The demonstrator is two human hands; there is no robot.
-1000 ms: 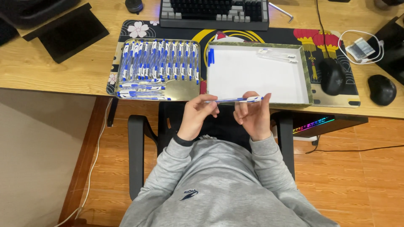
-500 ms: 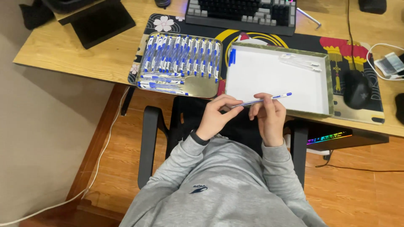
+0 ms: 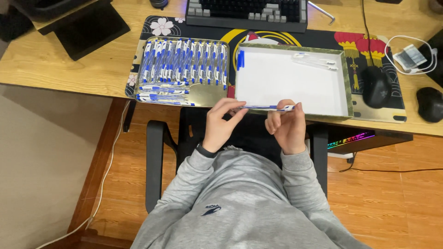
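Observation:
My left hand [image 3: 222, 121] and my right hand [image 3: 286, 125] hold one blue-and-white pen [image 3: 267, 108] level between them, just at the near edge of the desk. Each hand pinches one end of it. Behind the pen lies a shallow white-lined box [image 3: 344, 80] with a few blue caps [image 3: 240, 59] in its far left corner and clear pen parts [image 3: 314, 61] at its far right. To its left, a gold tray [image 3: 207, 94] carries several rows of blue-and-white pens [image 3: 184, 62].
A patterned desk mat [image 3: 369, 41] lies under both trays. A keyboard [image 3: 247, 11] sits behind them, two black mice [image 3: 376, 86] [image 3: 430, 103] and a coiled white cable [image 3: 410, 55] to the right. A dark tablet [image 3: 90, 30] is at far left. I sit in a black chair [image 3: 154, 161].
The camera view has shifted and drawn closer. The pen has gone from tilted up at its right end to level between my hands.

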